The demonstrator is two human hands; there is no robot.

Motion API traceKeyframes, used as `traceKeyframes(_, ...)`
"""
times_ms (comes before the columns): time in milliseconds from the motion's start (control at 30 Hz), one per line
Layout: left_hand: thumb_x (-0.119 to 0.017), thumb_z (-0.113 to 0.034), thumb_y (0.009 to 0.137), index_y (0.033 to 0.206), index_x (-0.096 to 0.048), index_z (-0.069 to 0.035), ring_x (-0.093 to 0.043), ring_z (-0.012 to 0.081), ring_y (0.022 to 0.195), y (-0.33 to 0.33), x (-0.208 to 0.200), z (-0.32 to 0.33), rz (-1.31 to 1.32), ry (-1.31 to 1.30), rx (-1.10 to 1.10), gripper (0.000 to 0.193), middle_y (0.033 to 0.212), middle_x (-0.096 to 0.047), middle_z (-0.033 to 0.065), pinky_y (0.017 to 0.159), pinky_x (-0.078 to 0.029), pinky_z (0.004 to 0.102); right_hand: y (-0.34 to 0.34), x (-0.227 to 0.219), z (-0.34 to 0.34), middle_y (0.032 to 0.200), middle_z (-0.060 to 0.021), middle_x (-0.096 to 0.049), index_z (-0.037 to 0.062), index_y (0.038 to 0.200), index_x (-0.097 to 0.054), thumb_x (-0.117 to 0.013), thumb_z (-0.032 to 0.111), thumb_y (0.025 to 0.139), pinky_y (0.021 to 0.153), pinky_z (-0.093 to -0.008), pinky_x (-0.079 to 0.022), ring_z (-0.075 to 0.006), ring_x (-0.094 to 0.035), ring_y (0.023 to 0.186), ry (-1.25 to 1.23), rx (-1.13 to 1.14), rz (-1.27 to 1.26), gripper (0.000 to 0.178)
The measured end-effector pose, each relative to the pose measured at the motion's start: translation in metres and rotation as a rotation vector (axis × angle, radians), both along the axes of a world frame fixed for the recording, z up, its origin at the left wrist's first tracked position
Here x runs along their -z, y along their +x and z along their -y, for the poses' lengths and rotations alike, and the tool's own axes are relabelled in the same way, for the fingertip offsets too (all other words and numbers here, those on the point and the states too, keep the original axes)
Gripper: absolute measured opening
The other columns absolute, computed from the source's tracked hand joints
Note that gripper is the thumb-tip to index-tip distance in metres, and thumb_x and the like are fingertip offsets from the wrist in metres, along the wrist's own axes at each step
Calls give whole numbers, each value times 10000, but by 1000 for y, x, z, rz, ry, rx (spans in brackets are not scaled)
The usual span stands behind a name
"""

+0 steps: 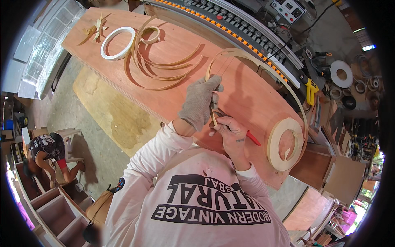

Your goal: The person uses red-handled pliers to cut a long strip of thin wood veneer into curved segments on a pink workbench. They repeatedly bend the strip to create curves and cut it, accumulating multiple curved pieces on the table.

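A thin, wood-coloured edge-banding strip (299, 99) arcs from a pale roll (272, 145) on the right of the table to my hands. My left hand (197, 101), in a grey knit glove, is closed around the strip near its end. Bare, my right hand (230, 131) pinches at the strip's lower end just below. It also holds a hand tool with a red handle (253, 138); its dark metal tip shows beside the strip. The palm hides the tool's middle, so its exact kind is unclear.
Cut strips (164, 76), a white ring roll (108, 42) and a small tan roll (150, 35) lie on the pinkish plywood table (173, 107). Beyond its far edge runs a roller machine (247, 31). A yellow heat gun (311, 89) is at right; another person (47, 154) bends at left.
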State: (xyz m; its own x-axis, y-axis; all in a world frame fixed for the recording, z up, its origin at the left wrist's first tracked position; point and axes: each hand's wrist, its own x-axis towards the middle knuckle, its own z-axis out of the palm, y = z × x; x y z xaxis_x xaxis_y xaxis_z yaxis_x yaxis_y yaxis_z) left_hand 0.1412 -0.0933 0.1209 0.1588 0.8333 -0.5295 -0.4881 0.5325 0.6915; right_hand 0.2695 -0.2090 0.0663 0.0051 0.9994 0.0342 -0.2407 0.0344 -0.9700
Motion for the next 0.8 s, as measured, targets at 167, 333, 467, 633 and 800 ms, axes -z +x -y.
traceKeyframes(167, -725, -266, 959, 1057, -676, -81, -474, 56, 514, 1, -3, 4, -49, -1, 22, 215, 819, -638, -1, 452, -392, 238, 2, 3, 3, 971, -165, -731, -50, 1079, -691, -660, -63, 951, 715, -337, -605, -226, -714, 767, -21, -19, 64, 132)
traceKeyframes(333, -703, -257, 943, 997, -657, -65, -457, 66, 484, 3, -2, 6, -47, 39, -6, 205, 808, -622, 22, 432, -365, 250, 0, 0, 4, 984, -163, -735, -55, 1074, -683, -651, -61, 957, 737, -337, -605, -224, -716, 785, -63, -7, 10, 122)
traceKeyframes(467, -687, -270, 939, 986, -647, -48, -450, 72, 472, 0, -6, 3, -100, 96, 16, 230, 810, -611, 31, 423, -358, 260, 0, -1, 1, 942, -123, -737, -62, 1080, -670, -632, -36, 978, 782, -313, -589, -184, -713, 812, -144, -17, 17, 112)
traceKeyframes(633, -695, -286, 939, 947, -644, -54, -445, 75, 466, 3, 6, 0, -140, 44, 12, 238, 770, -595, 21, 421, -366, 264, -1, 4, 1, 965, -143, -748, -57, 1055, -670, -662, -33, 963, 751, -330, -605, -198, -715, 792, -98, -24, 60, 96)
traceKeyframes(800, -711, -287, 962, 859, -618, -96, -414, 47, 469, 1, 7, 2, -88, 12, 23, 237, 688, -548, -30, 429, -346, 232, -2, 0, 3, 937, -114, -741, -57, 1060, -663, -652, -11, 976, 785, -292, -581, -161, -713, 830, -149, -52, 58, 97)
